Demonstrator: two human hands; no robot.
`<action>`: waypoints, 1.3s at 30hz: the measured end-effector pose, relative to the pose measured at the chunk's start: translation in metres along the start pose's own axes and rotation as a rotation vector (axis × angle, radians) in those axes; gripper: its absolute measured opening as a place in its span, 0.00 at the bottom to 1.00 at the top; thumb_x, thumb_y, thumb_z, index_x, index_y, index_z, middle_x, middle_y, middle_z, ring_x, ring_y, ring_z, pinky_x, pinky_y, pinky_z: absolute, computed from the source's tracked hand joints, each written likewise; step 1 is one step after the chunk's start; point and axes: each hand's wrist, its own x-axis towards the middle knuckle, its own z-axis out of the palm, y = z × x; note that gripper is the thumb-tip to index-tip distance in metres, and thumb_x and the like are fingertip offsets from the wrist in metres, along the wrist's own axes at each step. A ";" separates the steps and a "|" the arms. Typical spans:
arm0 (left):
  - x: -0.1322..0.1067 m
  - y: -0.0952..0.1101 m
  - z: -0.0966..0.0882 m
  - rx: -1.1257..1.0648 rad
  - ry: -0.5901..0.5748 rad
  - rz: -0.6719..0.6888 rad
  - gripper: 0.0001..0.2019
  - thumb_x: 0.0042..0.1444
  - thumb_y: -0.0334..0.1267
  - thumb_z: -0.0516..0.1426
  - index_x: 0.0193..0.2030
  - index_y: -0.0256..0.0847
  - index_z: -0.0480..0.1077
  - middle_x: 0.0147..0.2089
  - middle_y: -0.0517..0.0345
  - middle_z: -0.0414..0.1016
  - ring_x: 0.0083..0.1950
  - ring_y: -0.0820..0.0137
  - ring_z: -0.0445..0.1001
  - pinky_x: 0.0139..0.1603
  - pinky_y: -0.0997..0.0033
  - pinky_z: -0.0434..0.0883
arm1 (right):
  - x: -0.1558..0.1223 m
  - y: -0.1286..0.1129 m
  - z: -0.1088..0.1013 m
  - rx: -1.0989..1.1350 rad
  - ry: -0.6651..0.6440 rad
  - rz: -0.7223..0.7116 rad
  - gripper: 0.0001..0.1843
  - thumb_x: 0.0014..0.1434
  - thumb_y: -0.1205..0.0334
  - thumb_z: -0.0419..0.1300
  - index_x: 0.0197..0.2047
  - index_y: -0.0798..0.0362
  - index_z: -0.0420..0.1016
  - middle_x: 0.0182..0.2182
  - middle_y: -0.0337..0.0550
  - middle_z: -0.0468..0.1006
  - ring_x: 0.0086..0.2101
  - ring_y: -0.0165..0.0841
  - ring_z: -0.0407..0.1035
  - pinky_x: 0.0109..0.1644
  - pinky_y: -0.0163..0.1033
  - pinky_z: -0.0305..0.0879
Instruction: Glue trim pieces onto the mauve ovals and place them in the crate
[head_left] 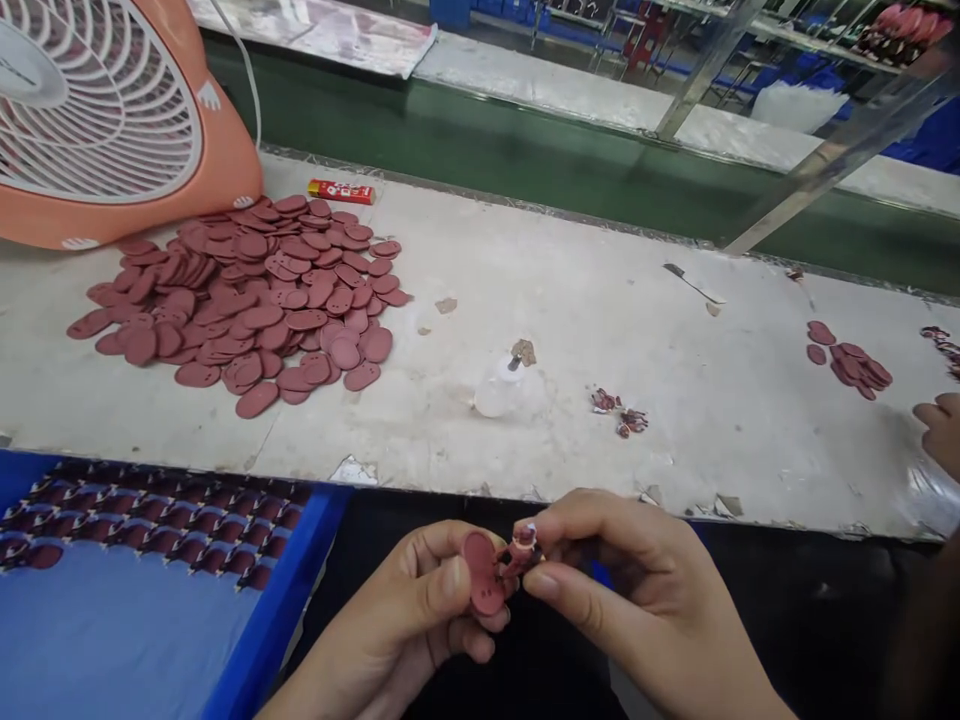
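Note:
My left hand (420, 600) pinches a flat, oval, dark-red base (481, 575) with small holes near its lower end. Between the thumb and fingertips of my right hand (615, 580) is a small painted figurine (523, 548), dark red with white at the top. Figurine and base meet at the base's right side; whether they are joined I cannot tell. Both hands are in front of the table edge. Two little clumps of similar figurines (619, 410) lie on the tabletop beyond my right hand.
A big heap of oval bases (262, 290) lies beside an orange fan (225, 150). A small white bottle (496, 388) and a red-yellow tube (341, 191) are on the table (450, 440). At lower left, a blue tray (247, 640) holds rows of pieces. Another person's hand (943, 430) shows at right.

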 end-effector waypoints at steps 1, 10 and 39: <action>0.000 0.001 0.000 0.007 0.007 -0.013 0.14 0.42 0.46 0.71 0.28 0.37 0.79 0.25 0.61 0.73 0.27 0.77 0.70 0.27 0.81 0.72 | 0.000 0.000 0.000 -0.009 -0.006 -0.007 0.13 0.56 0.71 0.67 0.41 0.43 0.78 0.32 0.29 0.80 0.31 0.21 0.74 0.37 0.21 0.69; -0.002 0.004 0.003 0.002 0.035 -0.044 0.13 0.41 0.44 0.71 0.28 0.37 0.79 0.24 0.61 0.74 0.27 0.77 0.71 0.27 0.81 0.71 | 0.007 -0.006 -0.002 -0.151 -0.072 -0.075 0.10 0.58 0.69 0.66 0.41 0.45 0.78 0.31 0.31 0.80 0.30 0.22 0.73 0.36 0.24 0.69; -0.001 0.004 0.002 0.013 0.113 -0.059 0.13 0.42 0.45 0.71 0.28 0.38 0.79 0.23 0.62 0.73 0.25 0.78 0.70 0.25 0.83 0.70 | 0.013 -0.015 -0.006 -0.360 -0.231 -0.146 0.08 0.62 0.71 0.62 0.43 0.49 0.75 0.33 0.31 0.79 0.31 0.22 0.73 0.37 0.24 0.69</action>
